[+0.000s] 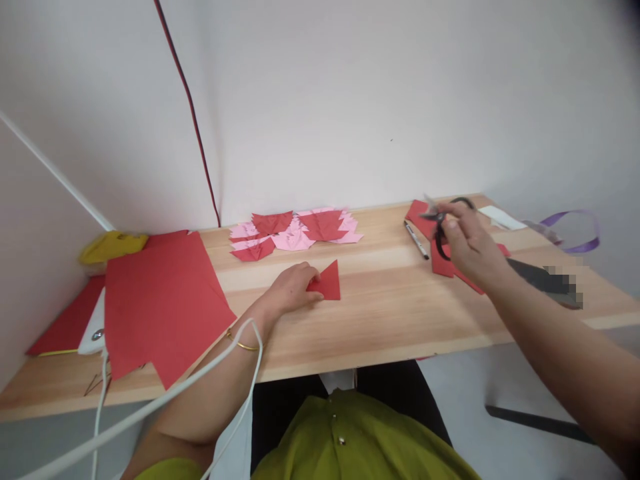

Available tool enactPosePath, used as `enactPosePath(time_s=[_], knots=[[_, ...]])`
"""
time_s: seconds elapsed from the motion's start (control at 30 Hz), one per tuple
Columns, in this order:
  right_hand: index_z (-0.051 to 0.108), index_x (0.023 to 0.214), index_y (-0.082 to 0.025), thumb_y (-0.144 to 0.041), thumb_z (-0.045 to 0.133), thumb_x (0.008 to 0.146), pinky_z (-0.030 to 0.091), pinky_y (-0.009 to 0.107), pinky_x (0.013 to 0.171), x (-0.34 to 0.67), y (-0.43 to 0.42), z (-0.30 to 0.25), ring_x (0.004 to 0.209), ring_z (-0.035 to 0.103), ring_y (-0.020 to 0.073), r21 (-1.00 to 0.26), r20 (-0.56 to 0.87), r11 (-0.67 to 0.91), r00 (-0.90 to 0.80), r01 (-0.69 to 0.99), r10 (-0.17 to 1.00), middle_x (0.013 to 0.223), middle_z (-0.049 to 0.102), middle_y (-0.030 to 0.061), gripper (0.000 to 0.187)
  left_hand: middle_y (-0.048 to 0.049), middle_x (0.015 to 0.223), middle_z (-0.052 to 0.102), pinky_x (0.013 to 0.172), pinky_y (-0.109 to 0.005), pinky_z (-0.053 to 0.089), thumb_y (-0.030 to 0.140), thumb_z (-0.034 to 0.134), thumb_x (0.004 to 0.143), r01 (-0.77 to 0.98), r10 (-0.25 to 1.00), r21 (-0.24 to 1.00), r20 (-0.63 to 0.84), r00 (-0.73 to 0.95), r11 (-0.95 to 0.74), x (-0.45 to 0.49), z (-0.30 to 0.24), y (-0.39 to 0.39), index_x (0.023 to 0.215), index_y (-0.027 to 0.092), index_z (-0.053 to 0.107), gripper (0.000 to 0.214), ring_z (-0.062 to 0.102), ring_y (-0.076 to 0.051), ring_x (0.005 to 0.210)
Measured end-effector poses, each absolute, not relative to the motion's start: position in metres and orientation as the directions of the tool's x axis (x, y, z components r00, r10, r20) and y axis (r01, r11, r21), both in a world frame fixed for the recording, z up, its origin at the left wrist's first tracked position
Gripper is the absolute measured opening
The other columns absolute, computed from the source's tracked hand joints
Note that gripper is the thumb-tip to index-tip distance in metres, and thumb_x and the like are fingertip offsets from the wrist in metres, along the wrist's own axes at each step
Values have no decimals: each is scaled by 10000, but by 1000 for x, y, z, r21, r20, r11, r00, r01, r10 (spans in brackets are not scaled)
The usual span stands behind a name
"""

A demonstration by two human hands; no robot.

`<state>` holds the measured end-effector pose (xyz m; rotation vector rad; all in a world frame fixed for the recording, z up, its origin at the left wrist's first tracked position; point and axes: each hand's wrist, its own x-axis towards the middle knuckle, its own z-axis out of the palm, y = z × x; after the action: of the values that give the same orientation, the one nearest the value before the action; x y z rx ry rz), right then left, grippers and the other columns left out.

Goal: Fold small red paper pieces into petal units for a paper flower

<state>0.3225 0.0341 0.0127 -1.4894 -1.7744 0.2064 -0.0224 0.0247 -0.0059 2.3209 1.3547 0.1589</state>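
My left hand rests on the middle of the table, its thumb and fingers closed on the edge of a small red paper triangle. To the right, my right hand is raised over the table and grips black-handled scissors, whose blades point left and look parted. Below and behind the scissors lie red paper pieces. A white and black pen lies just left of them. Cut red and pink paper shapes form a group by the wall.
Large red paper sheets cover the table's left end, partly over a white device. Behind them sits a yellow bundle. A white cable crosses my left forearm. At right are a dark object and a purple ribbon.
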Motion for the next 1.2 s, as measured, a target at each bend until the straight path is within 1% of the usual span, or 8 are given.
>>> enactPosePath(time_s=[0.1, 0.17, 0.23, 0.3, 0.5, 0.67, 1.03, 1.2], knots=[[542, 1225, -195, -362, 395, 938, 463, 295, 642, 300, 17, 11, 715, 597, 171, -526, 392, 355, -151, 773, 908, 869, 655, 81, 363, -51, 945, 564, 767, -303, 444, 306, 658, 692, 785, 853, 455, -97, 513, -421, -22, -5, 24, 838, 176, 597, 204, 547, -199, 878], [572, 1204, -222, -358, 408, 937, 468, 302, 668, 288, 9, 7, 818, 621, 196, -424, 350, 468, -337, 775, 874, 968, 671, 90, 342, -56, 964, 558, 778, -305, 445, 306, 661, 692, 782, 857, 456, -78, 510, -424, -22, -4, 24, 851, 171, 599, 218, 547, -199, 888], [598, 1185, -209, -330, 401, 943, 458, 327, 702, 277, 5, 0, 834, 625, 211, -281, 332, 582, -492, 763, 805, 932, 676, 96, 335, -61, 989, 555, 794, -316, 444, 319, 663, 702, 792, 862, 442, -74, 501, -422, -22, -3, 24, 912, 166, 602, 267, 549, -201, 895], [610, 1179, -203, -301, 400, 947, 440, 339, 721, 269, 4, -8, 843, 630, 211, -185, 303, 617, -553, 765, 776, 936, 673, 100, 328, -61, 994, 559, 794, -321, 445, 335, 663, 714, 804, 864, 422, -85, 496, -420, -23, -4, 24, 957, 165, 603, 303, 553, -202, 889], [630, 1159, -204, -287, 435, 937, 410, 316, 699, 256, 14, -20, 879, 635, 209, -120, 230, 609, -575, 784, 785, 978, 673, 103, 307, -47, 998, 569, 800, -305, 445, 348, 667, 728, 794, 851, 424, -94, 516, -435, -25, -7, 25, 1066, 201, 615, 372, 565, -199, 906], [621, 1178, -223, -289, 420, 941, 405, 318, 715, 249, 20, -22, 877, 628, 208, -131, 172, 599, -577, 790, 798, 985, 668, 100, 318, -47, 1016, 570, 834, -300, 441, 345, 653, 741, 783, 838, 428, -100, 537, -451, -27, -9, 26, 1129, 224, 611, 409, 563, -203, 947], [621, 1178, -214, -302, 429, 939, 412, 315, 708, 253, 19, -20, 869, 626, 207, -152, 218, 576, -541, 803, 812, 977, 661, 97, 319, -46, 1016, 567, 827, -300, 441, 374, 631, 761, 789, 835, 408, -106, 540, -459, -27, -7, 24, 1120, 225, 613, 388, 559, -204, 944], [619, 1182, -207, -300, 429, 940, 413, 318, 727, 246, 22, -22, 892, 623, 210, -158, 202, 627, -596, 763, 777, 976, 662, 103, 321, -44, 1006, 560, 825, -306, 441, 372, 636, 758, 789, 838, 411, -96, 536, -457, -28, -8, 24, 1115, 226, 609, 387, 559, -202, 934]])
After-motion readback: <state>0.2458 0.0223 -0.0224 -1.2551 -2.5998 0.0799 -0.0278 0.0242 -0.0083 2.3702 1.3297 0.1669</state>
